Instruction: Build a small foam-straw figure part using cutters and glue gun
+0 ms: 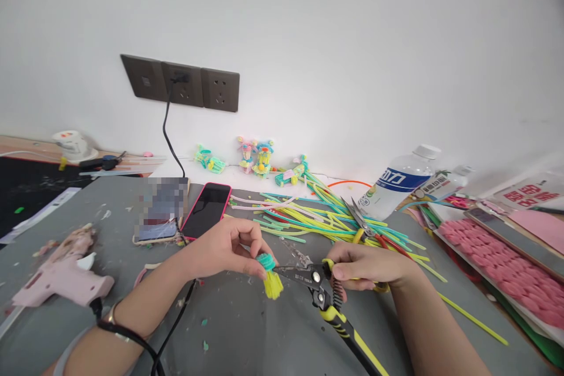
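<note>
My left hand (229, 247) pinches a small craft piece (269, 277) with a teal coiled top and a yellow fringed tassel below. My right hand (368, 267) is closed around the upper handle of black pliers (315, 283) with yellow-striped handles, whose jaws point left and touch the tassel piece just under the teal top. Both hands hover over the grey table (247, 329). A pile of yellow, teal and pink pipe cleaners (317, 214) lies just behind the hands.
A pink glue gun (66, 276) lies at the left, its black cord running under my left arm. Two phones (207, 208) lie behind my left hand. Scissors (365, 226), water bottles (399, 185) and a tray of pink pieces (502, 273) are at the right. Finished figures (255, 158) stand by the wall.
</note>
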Available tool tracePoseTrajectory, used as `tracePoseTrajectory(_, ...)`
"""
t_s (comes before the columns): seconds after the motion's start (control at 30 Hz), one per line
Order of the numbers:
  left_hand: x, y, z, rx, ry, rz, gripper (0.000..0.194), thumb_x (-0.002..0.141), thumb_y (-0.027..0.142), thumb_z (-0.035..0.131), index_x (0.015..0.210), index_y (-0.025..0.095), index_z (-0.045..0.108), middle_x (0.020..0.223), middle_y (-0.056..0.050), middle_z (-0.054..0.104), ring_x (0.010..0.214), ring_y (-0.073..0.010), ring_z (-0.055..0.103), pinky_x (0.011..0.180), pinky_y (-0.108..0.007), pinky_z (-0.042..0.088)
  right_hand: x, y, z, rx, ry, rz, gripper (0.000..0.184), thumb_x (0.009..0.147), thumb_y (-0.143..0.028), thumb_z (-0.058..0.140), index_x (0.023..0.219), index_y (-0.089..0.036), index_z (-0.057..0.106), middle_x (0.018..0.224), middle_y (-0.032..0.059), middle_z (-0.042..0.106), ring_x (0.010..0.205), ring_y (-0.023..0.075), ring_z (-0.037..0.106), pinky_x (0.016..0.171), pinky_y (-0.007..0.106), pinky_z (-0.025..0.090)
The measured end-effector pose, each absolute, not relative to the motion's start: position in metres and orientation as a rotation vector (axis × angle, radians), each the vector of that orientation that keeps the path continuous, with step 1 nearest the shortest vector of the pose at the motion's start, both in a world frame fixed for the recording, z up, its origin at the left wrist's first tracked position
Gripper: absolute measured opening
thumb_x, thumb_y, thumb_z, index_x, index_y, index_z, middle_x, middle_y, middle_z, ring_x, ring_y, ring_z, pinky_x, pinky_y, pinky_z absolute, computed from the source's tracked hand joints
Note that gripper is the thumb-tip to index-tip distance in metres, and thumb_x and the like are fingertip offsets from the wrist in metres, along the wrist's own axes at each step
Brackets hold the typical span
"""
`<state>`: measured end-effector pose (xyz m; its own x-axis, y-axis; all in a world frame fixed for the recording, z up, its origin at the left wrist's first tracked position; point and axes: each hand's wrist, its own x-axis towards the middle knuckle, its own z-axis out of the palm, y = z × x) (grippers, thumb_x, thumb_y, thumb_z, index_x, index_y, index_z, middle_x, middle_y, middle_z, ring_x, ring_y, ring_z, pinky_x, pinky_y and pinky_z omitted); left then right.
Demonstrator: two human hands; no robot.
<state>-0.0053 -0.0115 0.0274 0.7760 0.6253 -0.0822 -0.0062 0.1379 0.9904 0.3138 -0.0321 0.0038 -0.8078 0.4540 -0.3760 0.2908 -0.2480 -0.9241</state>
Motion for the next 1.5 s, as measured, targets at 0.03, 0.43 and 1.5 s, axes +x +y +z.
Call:
tracePoseTrajectory(0.03, -0.0052, -0.0115, 0.0275, 1.371, 0.557, 0.493, 0.034, 0.069, 0.023, 0.083, 0.068, 0.016, 0.050, 0.082, -0.007, 0.070, 0.093, -0.0226, 0.070, 0.062, -0.024, 0.055, 0.3136, -0.0323, 0.0041, -0.925, -1.851, 2.209, 0.052, 0.088, -0.057, 0.058, 0.056, -0.018, 0.047, 0.038, -0.0105, 0.037, 0.037, 0.0047, 0.033, 0.057, 0.025, 0.046)
tracePoseTrajectory(0.43, -0.0050, -0.0117, 0.0279, 1.368, 0.547, 0.491, 0.033, 0.069, 0.023, 0.083, 0.069, 0.016, 0.051, 0.084, -0.008, 0.071, 0.093, -0.0215, 0.070, 0.063, -0.023, 0.055, 0.3121, -0.0324, 0.0053, -0.920, -1.848, 2.213, 0.052, 0.088, -0.057, 0.058, 0.056, -0.018, 0.045, 0.038, -0.0108, 0.036, 0.037, 0.0052, 0.033, 0.062, 0.027, 0.049)
tracePoseTrajectory(1.5, -0.0047, -0.0116, 0.0279, 1.364, 0.554, 0.480, 0.034, 0.069, 0.026, 0.083, 0.069, 0.016, 0.050, 0.084, -0.008, 0.070, 0.093, -0.0238, 0.069, 0.066, -0.028, 0.056, 0.3142, -0.0312, 0.0049, -0.923, -1.904, 2.202, 0.054, 0.090, -0.058, 0.055, 0.056, -0.018, 0.045, 0.039, -0.0102, 0.036, 0.038, 0.0050, 0.033, 0.054, 0.024, 0.043)
